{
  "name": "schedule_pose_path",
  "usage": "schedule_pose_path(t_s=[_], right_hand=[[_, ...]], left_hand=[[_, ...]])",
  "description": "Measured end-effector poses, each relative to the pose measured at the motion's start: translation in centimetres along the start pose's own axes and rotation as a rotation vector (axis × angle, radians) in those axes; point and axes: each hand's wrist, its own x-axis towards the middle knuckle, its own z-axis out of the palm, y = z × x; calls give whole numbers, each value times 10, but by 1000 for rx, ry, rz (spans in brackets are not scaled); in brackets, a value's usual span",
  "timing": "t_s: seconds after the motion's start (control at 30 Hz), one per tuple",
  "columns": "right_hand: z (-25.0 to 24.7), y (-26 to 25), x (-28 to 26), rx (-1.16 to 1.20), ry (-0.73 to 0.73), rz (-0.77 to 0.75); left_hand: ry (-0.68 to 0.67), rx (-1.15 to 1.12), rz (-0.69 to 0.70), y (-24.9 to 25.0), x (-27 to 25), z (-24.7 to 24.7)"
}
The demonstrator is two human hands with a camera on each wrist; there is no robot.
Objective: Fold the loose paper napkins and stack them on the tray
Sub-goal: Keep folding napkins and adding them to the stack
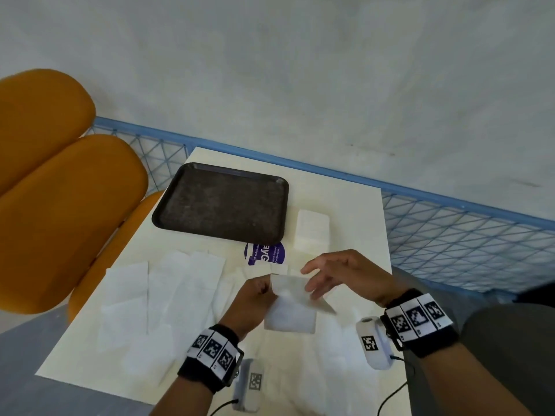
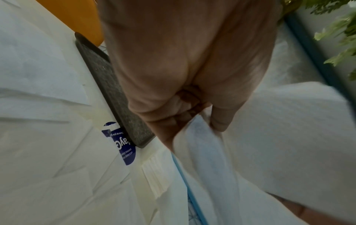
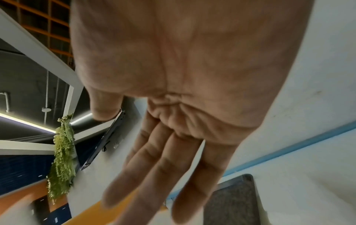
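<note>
One napkin up off the table between your hands: left hand pinches its top corner, right hand spread, empty; tray bare. Flimsy, tears easily, so grip edges lightly

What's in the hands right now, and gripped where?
The left hand pinches a white napkin at its upper left corner. The right hand is open, fingers straight at the napkin's top edge, gripping nothing.
</note>
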Motion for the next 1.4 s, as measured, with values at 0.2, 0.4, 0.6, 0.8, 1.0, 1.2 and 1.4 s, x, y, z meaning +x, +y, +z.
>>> schedule_pose_path(t_s=[0.2,0.4,0.6,0.8,1.0,1.2,1.4], right_hand=[[13,24,9,-189,427,-68],[23,36,18,-285,228,-69],[13,42,16,-258,322,-99],[12,40,21,-271,291,-128],[8,32,28,-354,239,-159],[-16,35,25,-346,267,-149],[-24,52,18,-63,308,-137]], left_hand=[[-44,53,14,12,-3,-8],[-78,80,70,18,-3,-5],[41,-54,7,28,-5,-11],[249,481,204,29,10,0],[226,455,309,35,15,12],[322,366,242,36,24,8],[317,110,164,40,29,17]])
